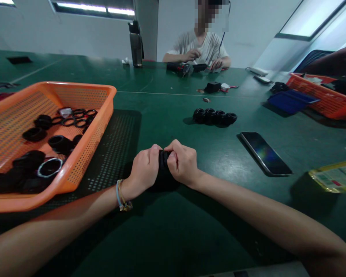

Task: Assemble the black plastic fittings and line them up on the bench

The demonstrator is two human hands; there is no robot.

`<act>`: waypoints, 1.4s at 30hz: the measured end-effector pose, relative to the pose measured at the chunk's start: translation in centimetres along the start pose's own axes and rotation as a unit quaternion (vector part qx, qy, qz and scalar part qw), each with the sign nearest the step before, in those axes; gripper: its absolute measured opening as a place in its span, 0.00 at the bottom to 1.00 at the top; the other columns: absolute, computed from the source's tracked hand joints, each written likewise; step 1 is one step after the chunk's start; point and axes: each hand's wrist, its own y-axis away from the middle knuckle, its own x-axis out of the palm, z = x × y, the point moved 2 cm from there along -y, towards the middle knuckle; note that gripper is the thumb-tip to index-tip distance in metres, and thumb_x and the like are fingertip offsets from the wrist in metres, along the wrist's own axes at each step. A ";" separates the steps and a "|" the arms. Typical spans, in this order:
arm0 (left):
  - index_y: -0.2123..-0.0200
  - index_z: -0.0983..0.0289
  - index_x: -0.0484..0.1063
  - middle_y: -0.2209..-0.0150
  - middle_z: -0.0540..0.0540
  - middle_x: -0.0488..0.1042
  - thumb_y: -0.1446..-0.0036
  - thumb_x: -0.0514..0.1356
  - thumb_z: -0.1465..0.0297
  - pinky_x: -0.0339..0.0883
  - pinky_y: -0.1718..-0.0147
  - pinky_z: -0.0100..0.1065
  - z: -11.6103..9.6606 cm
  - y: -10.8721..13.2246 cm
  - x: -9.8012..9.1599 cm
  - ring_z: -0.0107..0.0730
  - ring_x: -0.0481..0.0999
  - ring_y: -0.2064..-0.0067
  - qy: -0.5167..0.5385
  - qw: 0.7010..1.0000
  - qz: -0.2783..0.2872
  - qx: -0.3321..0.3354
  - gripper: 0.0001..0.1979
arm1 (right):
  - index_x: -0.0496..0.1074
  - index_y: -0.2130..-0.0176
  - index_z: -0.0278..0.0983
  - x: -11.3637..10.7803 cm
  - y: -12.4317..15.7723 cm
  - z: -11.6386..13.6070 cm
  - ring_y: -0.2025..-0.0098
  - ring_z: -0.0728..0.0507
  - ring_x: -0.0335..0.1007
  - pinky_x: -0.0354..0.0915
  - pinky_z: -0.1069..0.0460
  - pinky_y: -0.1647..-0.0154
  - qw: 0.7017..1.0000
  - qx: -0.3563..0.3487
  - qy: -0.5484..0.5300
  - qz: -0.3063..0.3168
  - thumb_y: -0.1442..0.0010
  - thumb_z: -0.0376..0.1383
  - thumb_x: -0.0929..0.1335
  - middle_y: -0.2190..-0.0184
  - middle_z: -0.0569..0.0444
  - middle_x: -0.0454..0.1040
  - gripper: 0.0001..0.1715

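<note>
Close together over the middle of the green table [173,238], my left hand [145,165] and my right hand [183,163] are both closed on one black ribbed cylindrical part [163,158]. Only a narrow band of it shows between my fists; the ends are hidden in my palms. Beyond my hands a row of several shiny black ring-shaped parts [215,116] stands on the table. To the left is an orange basket [86,154] with black cylindrical parts [60,144], thin black rings [68,122] and a silver-edged ring [50,167] in it.
A phone [265,154] lies to the right, near a yellow-edged packet [334,177]. Farther right are a blue tray [291,101] and another orange basket [328,102]. Across the table a person [202,50] handles dark items, and a bottle [136,46] stands at the back.
</note>
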 end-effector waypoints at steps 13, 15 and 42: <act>0.69 0.64 0.72 0.76 0.55 0.75 0.37 0.39 0.67 0.67 0.67 0.33 -0.1 0.4 -0.4 0.34 0.76 0.70 -0.091 0.994 0.000 0.058 0.23 | 0.59 0.73 0.38 -0.2 0.2 0.6 0.82 0.50 0.62 0.56 0.55 0.81 0.999 0.044 -0.008 0.020 0.45 0.28 0.54 0.83 0.57 0.66 0.10; 0.69 0.64 0.72 0.76 0.55 0.75 0.37 0.39 0.67 0.66 0.68 0.32 -0.2 0.5 -0.4 0.34 0.76 0.70 -0.101 0.993 0.003 0.065 0.23 | 0.58 0.73 0.38 -0.1 0.3 0.6 0.83 0.50 0.61 0.55 0.55 0.81 0.998 0.062 -0.018 0.022 0.45 0.29 0.54 0.83 0.58 0.64 0.10; 0.72 0.64 0.70 0.81 0.54 0.71 0.38 0.35 0.67 0.54 0.79 0.31 -1.1 0.1 -1.3 0.32 0.69 0.80 -0.256 0.948 -0.009 0.191 0.25 | 0.55 0.77 0.40 0.5 0.4 0.6 0.80 0.49 0.55 0.51 0.54 0.79 0.937 0.307 -0.161 0.049 0.47 0.31 0.54 0.83 0.60 0.59 0.09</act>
